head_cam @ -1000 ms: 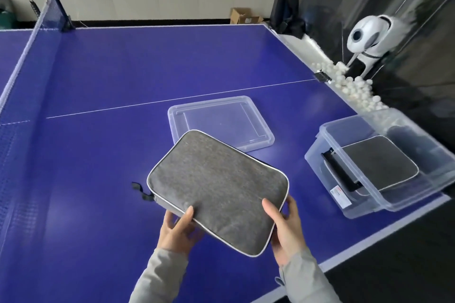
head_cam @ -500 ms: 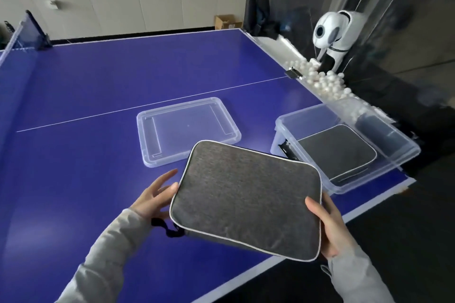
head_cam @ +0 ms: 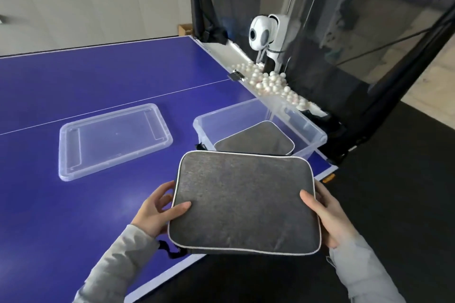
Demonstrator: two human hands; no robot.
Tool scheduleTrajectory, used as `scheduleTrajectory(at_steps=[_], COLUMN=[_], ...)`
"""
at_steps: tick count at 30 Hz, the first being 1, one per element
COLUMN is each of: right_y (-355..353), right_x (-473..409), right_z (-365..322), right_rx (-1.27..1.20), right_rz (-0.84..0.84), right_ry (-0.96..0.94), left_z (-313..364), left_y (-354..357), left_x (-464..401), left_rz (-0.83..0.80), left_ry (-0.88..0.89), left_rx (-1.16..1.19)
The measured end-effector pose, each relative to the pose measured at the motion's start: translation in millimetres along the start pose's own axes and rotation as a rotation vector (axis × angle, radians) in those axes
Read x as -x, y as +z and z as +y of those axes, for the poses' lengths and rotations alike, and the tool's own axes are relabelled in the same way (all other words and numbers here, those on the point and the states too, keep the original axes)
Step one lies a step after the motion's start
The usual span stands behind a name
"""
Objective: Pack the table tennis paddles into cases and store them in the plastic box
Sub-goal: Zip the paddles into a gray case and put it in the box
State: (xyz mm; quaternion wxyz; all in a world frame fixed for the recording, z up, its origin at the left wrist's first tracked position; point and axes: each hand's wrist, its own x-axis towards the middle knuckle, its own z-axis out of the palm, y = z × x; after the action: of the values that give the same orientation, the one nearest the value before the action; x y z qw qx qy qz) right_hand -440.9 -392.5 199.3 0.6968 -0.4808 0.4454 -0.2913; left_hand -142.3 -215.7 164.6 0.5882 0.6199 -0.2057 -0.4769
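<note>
At the near worktop edge, both grips are on the grey case [head_cam: 243, 200]: left hand [head_cam: 157, 209] has re-clamped its left edge, thumb on top; right hand [head_cam: 330, 216] holds the right edge. Case has swung right, now level just short of the plastic box [head_cam: 307, 128], which holds one case already [head_cam: 256, 140]. Lid [head_cam: 113, 140] lies apart. Probably drop-in next.

Both hands are holding a grey case [head_cam: 243, 200] flat above the table edge: the left hand [head_cam: 157, 211] is gripping its 9 o'clock side, the right hand [head_cam: 330, 216] its 3 o'clock side. At 12 o'clock a plastic box [head_cam: 312, 130] is holding another grey case [head_cam: 256, 140], perhaps lying flat. A clear lid [head_cam: 113, 140] is lying on the blue table [head_cam: 73, 81] at 10 o'clock.
</note>
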Motion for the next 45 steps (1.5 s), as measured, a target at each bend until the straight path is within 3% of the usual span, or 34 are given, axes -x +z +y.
scheduleTrajectory(at_steps=[6,17,25,38,45], right_y=[-35,-59,-70,-58,-52], right_x=[-27,-143,-246,-332,-342], right_z=[-18,-80,-114,-61,-49], right_rx=[0.027,0.223,0.389,0.615,0.741], right_rz=[0.112,0.043,0.089,-0.208,-0.258], right_ry=[-0.073,-0.17,-0.219,-0.105,-0.113], left_z=[4,21,33,-25,-40], left_y=[50,107,158,178,180], left_x=[-14,-114,-178,-216,-231], left_rz=[0.046,0.21,0.361,0.654,0.766], left_ry=[0.024,0.125,0.148,-0.043,-0.144], left_rx=[0.046,0.043,0.011,0.007,-0.038])
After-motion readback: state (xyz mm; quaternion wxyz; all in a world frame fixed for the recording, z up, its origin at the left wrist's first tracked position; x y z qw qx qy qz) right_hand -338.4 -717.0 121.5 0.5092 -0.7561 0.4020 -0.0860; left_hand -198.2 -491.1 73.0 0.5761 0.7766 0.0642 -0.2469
